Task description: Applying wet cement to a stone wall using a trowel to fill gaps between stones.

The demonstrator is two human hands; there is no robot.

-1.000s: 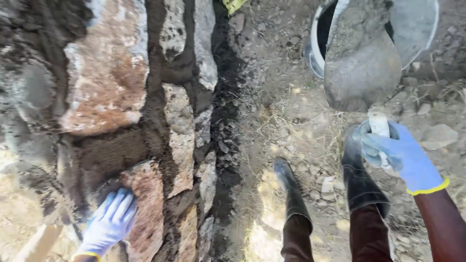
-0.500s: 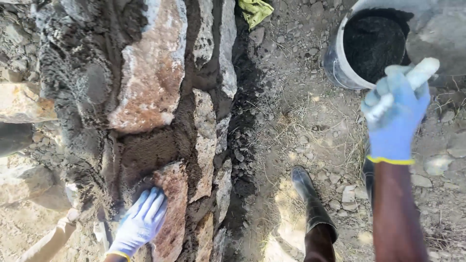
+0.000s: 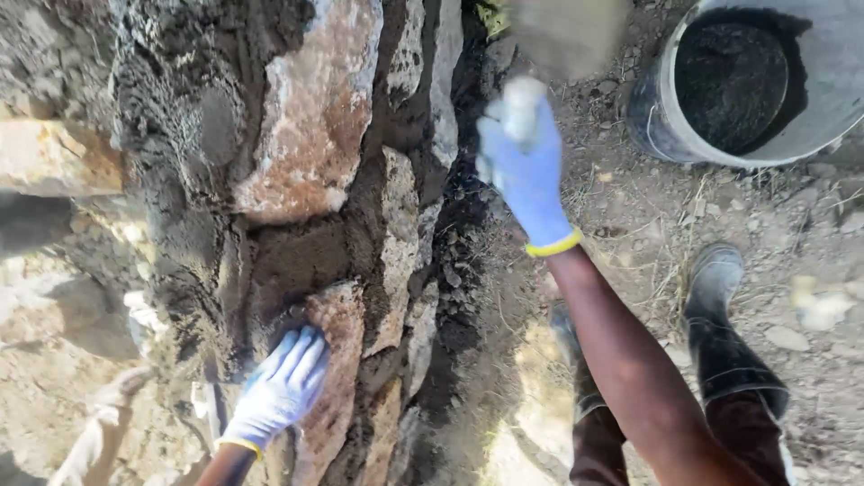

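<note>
I look down on a rough stone wall (image 3: 315,144) with dark wet mortar (image 3: 288,261) packed between its stones. My left hand (image 3: 281,387), in a pale blue glove, lies flat with fingers spread on a reddish stone (image 3: 337,360) low in the wall. My right hand (image 3: 526,166), also gloved in blue, grips the white handle of a trowel (image 3: 558,36). The trowel's blade is blurred and carries a grey load of mortar near the wall's edge.
A grey bucket (image 3: 837,81) with dark mortar inside stands on the stony ground at upper right. My two rubber boots (image 3: 720,315) stand on the dirt beside the wall's foot. Another pale stone (image 3: 54,157) juts out at the left.
My right hand has swung the loaded trowel from the bucket leftward to the wall's edge. My left hand has stayed on the reddish stone. The view has shifted right.
</note>
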